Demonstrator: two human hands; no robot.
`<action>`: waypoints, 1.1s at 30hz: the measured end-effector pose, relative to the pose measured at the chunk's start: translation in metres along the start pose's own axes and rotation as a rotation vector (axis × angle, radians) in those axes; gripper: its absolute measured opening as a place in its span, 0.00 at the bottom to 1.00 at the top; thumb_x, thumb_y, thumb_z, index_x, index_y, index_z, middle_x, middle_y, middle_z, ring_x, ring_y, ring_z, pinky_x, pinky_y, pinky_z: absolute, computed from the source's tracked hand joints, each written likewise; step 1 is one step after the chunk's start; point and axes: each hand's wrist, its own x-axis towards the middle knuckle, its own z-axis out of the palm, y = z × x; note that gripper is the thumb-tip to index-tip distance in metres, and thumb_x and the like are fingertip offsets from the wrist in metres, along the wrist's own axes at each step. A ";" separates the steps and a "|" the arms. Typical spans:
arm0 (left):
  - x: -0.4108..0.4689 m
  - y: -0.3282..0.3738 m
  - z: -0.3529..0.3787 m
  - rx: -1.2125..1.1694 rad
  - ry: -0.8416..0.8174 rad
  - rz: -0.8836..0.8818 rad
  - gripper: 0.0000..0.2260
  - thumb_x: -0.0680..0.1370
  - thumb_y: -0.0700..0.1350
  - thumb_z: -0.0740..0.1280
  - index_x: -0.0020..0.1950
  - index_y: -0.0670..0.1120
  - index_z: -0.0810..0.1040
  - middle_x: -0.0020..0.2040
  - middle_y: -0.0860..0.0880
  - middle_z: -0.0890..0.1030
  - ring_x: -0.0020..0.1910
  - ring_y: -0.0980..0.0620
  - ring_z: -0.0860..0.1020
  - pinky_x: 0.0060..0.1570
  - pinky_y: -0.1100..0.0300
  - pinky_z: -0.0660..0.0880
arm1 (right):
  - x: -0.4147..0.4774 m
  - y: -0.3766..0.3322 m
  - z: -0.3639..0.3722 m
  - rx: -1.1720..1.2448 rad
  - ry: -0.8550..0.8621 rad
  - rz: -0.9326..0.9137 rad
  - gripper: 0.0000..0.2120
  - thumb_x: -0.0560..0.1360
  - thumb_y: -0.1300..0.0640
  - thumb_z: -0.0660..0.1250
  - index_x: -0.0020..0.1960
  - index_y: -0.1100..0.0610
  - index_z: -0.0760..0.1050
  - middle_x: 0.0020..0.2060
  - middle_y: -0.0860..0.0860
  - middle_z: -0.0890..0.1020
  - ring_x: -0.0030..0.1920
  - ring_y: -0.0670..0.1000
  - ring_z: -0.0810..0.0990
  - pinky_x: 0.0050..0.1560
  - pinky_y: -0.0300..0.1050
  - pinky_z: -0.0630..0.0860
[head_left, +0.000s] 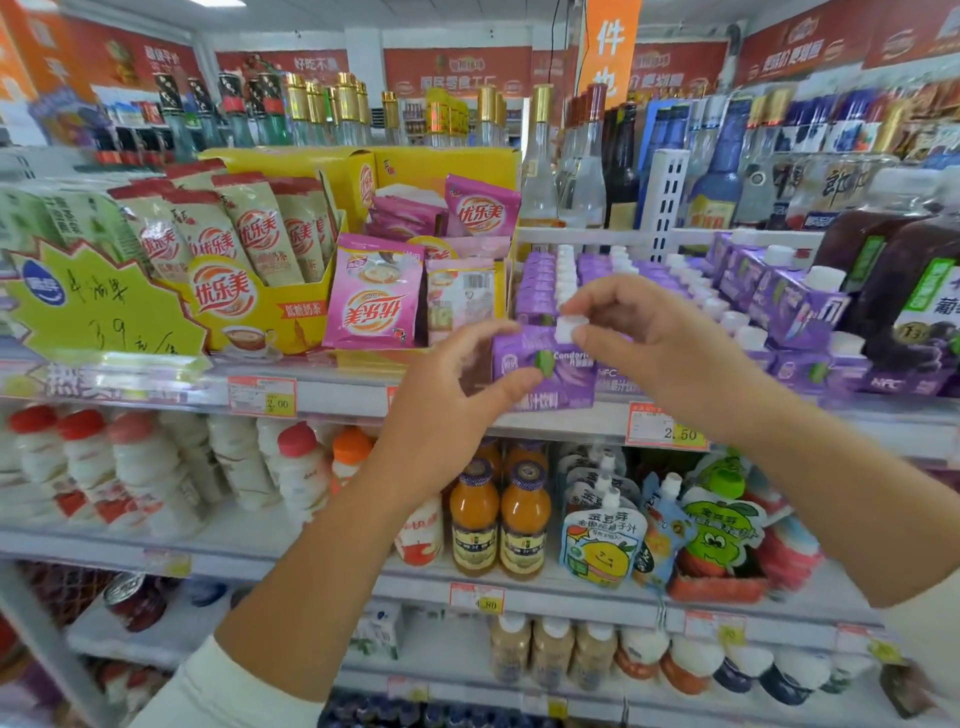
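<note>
Nearest me, my left hand grips the purple carton from its left side, with the thumb on the front face and the fingers curled over the top edge. Just right of it, my right hand pinches the carton's white cap between thumb and forefinger. The carton stands upright between both hands at the front lip of the shelf; I cannot tell whether its base rests there. Beyond my right fingertips, a file of matching cartons runs back. I judge this to be facing-up of stock. The carton is about at the head of its row, so what is left is squaring it and letting go. Left of my left hand sit pink sachets, and far beyond both hands stand tall bottles.
</note>
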 end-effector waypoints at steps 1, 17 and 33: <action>-0.011 -0.006 -0.002 -0.037 -0.009 -0.039 0.18 0.71 0.62 0.73 0.59 0.63 0.77 0.58 0.57 0.82 0.60 0.56 0.79 0.61 0.49 0.77 | -0.009 0.007 0.009 0.047 0.004 0.027 0.05 0.78 0.60 0.66 0.53 0.52 0.75 0.47 0.52 0.82 0.46 0.46 0.81 0.49 0.41 0.77; -0.141 -0.071 -0.020 -0.602 0.090 -0.515 0.16 0.73 0.45 0.68 0.60 0.45 0.79 0.54 0.46 0.85 0.53 0.50 0.83 0.49 0.60 0.81 | -0.101 0.049 0.149 0.505 0.020 0.300 0.13 0.70 0.54 0.70 0.49 0.52 0.67 0.48 0.49 0.81 0.49 0.47 0.82 0.39 0.41 0.80; -0.178 -0.085 -0.020 -0.528 0.209 -0.600 0.09 0.81 0.38 0.63 0.56 0.39 0.81 0.52 0.44 0.85 0.50 0.50 0.83 0.50 0.57 0.81 | -0.126 0.049 0.201 0.333 -0.059 0.280 0.27 0.65 0.54 0.80 0.51 0.48 0.63 0.49 0.50 0.77 0.48 0.46 0.78 0.48 0.42 0.76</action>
